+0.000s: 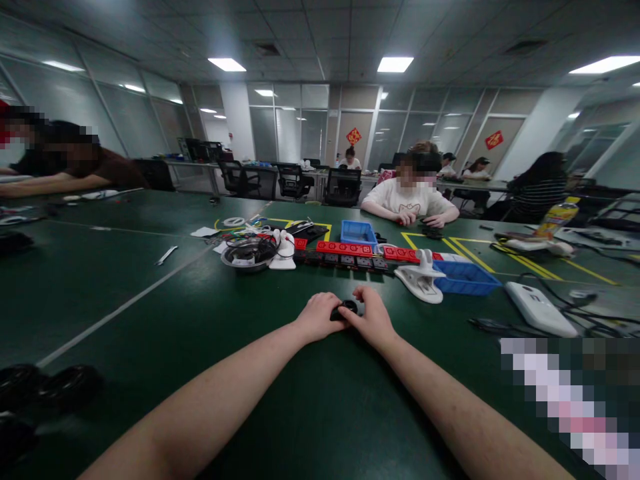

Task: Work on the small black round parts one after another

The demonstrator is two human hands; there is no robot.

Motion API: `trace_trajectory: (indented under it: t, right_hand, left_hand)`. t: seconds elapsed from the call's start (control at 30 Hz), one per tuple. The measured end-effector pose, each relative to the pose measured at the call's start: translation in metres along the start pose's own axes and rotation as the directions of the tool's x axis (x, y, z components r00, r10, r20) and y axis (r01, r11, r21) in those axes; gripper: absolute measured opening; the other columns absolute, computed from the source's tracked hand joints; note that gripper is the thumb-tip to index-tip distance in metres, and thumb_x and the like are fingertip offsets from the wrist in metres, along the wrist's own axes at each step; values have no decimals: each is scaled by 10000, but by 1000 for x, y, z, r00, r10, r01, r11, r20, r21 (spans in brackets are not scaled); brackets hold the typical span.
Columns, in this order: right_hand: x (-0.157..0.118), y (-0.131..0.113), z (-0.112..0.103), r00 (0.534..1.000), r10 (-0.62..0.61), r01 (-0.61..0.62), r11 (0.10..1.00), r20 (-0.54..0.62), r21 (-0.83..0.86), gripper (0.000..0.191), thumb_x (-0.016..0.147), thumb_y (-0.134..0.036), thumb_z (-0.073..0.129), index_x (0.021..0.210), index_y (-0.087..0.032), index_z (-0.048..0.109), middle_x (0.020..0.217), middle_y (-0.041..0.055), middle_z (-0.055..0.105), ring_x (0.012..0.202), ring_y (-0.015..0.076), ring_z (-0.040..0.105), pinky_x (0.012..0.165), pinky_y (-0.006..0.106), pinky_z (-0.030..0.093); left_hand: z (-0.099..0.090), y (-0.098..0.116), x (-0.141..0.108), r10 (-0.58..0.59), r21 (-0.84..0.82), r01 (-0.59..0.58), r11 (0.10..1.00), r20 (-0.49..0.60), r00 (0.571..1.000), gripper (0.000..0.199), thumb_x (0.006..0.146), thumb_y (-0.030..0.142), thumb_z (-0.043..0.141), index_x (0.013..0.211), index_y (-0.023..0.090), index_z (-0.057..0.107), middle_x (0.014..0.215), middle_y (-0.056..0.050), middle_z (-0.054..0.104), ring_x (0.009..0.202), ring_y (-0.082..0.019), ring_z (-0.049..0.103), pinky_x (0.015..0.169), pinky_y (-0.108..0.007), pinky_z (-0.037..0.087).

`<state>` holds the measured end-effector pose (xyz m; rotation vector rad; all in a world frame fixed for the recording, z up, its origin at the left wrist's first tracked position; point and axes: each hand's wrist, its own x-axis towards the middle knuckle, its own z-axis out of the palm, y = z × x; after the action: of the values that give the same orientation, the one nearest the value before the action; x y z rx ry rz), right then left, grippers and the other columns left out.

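Observation:
Both hands meet over the green table, straight ahead of me. Between them sits a small black round piece with a ring-like top; its exact kind is too small to make out. My left hand curls around its left side, fingers closed on it. From the other side my right hand grips it, the thumb laid across its near edge and the index finger raised and bent. The fingers cover much of the piece, and whether it touches the table is hidden.
Beyond my hands stand a metal bowl of dark parts, a row of red socket strips, a white clip base and a blue bin. Black round parts lie at lower left, a white box at right. A co-worker sits opposite.

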<state>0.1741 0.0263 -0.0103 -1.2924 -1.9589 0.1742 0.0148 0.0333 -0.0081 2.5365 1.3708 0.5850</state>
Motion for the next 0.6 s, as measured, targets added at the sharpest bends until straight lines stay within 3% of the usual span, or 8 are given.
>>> trace_trajectory:
  t: [0.1, 0.2, 0.43, 0.6]
  right_hand:
    - [1, 0, -2, 998, -57, 57, 998, 27, 8, 210, 725, -356, 602, 776, -170, 520, 781, 47, 517, 765, 217, 497, 695, 357, 421]
    - [1, 0, -4, 991, -119, 111, 987, 55, 118, 123, 744, -268, 563, 824, -174, 563, 826, 50, 528, 818, 216, 500, 743, 361, 412]
    - [3, 8, -5, 972, -202, 150, 925, 117, 350, 273, 714, -128, 448, 877, -210, 651, 887, 55, 531, 909, 224, 501, 837, 397, 386]
    - [2, 11, -4, 965, -236, 176, 906, 115, 384, 233, 756, -180, 455, 822, -223, 674, 908, 58, 551, 912, 227, 508, 849, 413, 382]
  left_hand:
    - [0, 1, 0, -11, -1, 11, 1000, -4, 1000, 301, 710, 411, 617, 893, 177, 571, 976, -53, 564, 945, -232, 507, 847, -352, 409]
    - [0, 1, -1, 4, -2, -4, 1000, -6, 1000, 323, 721, 434, 606, 916, 179, 574, 991, -55, 563, 946, -233, 505, 843, -355, 412]
    - [-3, -6, 1, 95, -41, -93, 995, 62, 994, 381, 742, 458, 599, 1019, 197, 581, 1023, -49, 567, 981, -231, 501, 862, -357, 402]
    - [-3, -8, 2, 125, -37, -122, 992, 95, 988, 373, 751, 451, 595, 1034, 209, 585, 1074, -48, 557, 1026, -236, 486, 889, -367, 386]
